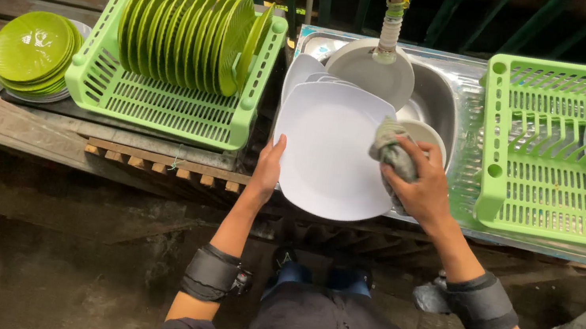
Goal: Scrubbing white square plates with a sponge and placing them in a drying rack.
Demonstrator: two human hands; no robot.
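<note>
While the left hand [266,170] clasped the white plate's [327,154] rim, the right hand [421,187] gripped a cloth [390,151]; firm, even strokes over the sink [442,94] seemed best.

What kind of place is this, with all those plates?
Probably a dishwashing spot at an eatery. A tap runs into a metal sink, the right hand scrubs a white plate with a rag, and green plates fill a rack.

Single head cam, steep downward view, close over sink [442,94] and racks.
</note>
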